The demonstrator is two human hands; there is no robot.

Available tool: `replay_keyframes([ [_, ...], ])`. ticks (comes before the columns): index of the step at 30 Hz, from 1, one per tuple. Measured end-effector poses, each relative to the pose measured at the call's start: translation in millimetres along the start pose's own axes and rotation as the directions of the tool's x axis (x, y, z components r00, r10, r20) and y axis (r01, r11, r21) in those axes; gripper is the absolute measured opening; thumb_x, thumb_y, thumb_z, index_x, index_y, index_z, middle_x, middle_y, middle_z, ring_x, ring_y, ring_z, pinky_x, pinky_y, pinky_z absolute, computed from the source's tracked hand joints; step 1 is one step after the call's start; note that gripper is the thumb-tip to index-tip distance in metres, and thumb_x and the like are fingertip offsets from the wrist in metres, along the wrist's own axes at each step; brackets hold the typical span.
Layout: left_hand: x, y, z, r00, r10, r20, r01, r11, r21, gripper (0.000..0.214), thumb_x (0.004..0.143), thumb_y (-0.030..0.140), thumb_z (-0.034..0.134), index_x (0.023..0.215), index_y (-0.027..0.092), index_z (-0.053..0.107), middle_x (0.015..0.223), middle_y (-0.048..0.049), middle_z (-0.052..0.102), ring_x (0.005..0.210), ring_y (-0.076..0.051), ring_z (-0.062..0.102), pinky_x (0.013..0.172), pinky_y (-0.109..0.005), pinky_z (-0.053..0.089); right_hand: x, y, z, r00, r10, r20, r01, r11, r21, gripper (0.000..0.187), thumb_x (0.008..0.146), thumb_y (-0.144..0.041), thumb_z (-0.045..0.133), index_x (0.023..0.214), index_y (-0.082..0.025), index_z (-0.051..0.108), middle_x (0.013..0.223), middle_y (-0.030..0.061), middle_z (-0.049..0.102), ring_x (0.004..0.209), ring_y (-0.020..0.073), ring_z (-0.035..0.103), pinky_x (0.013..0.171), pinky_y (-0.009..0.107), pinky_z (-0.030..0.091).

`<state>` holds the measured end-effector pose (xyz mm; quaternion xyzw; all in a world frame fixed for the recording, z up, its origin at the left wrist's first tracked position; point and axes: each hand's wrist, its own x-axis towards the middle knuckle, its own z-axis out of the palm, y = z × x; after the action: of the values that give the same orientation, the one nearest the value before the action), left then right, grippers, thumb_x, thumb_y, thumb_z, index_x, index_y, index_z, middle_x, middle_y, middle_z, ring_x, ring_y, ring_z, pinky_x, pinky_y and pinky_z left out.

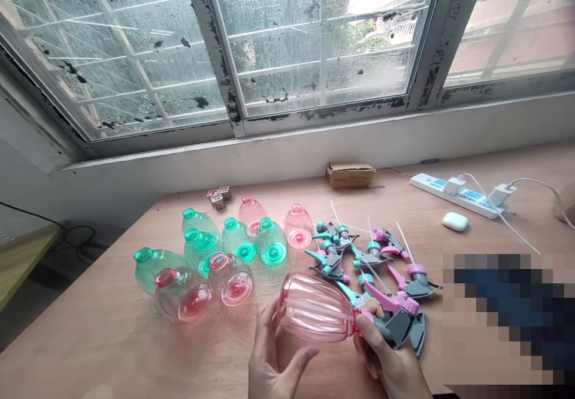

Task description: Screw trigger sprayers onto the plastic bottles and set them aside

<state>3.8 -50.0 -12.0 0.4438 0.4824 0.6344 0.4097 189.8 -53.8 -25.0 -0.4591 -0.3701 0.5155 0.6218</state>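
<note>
A transparent pink spray bottle (317,308) lies tilted sideways between my hands, low in the middle of the head view. My left hand (274,351) cups its base; the fingers touch the base and the thumb stands apart below. At the neck, my right hand (386,354) pinches the pink collar of a grey trigger sprayer (398,328). The collar meets the bottle mouth; whether it is threaded on, I cannot tell. Just beyond lie several loose trigger sprayers (330,261) in pink, teal and grey, some with straw tubes showing.
Several open-mouthed bottles stand to the left, green ones (272,246) and pink ones (236,282). Further back are a cardboard box (350,176) and small blocks (218,198). A power strip (458,195) with plugged-in cables and a white case (455,221) lie right. A blurred patch covers the lower right.
</note>
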Motion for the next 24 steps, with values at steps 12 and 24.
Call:
replay_keyframes([
  [12,-2,-4,0.8,0.991,-0.113,-0.077,0.108,0.992,-0.064,0.063,0.072,0.046,0.098,0.127,0.030,0.071,0.139,-0.0082,0.075,0.132,-0.030,0.068,0.114,-0.037,0.052,-1,-1,0,0.999,0.033,0.004,-0.033,0.999,-0.004,0.051,0.093,-0.064,0.077,0.071,-0.022,0.058,0.048,-0.0039,0.055,0.038,0.0099,0.037,0.043,0.026,0.021],
  [24,-2,9,4.8,1.000,-0.023,0.013,0.023,0.999,-0.026,0.077,0.074,0.048,0.096,0.144,0.033,0.068,0.156,-0.0077,0.065,0.150,-0.037,0.053,0.124,-0.039,0.045,-3,-2,1,1.000,0.021,0.008,-0.020,0.995,-0.093,0.052,0.092,-0.067,0.077,0.072,-0.023,0.057,0.048,-0.0059,0.052,0.042,0.0117,0.041,0.046,0.024,0.031],
])
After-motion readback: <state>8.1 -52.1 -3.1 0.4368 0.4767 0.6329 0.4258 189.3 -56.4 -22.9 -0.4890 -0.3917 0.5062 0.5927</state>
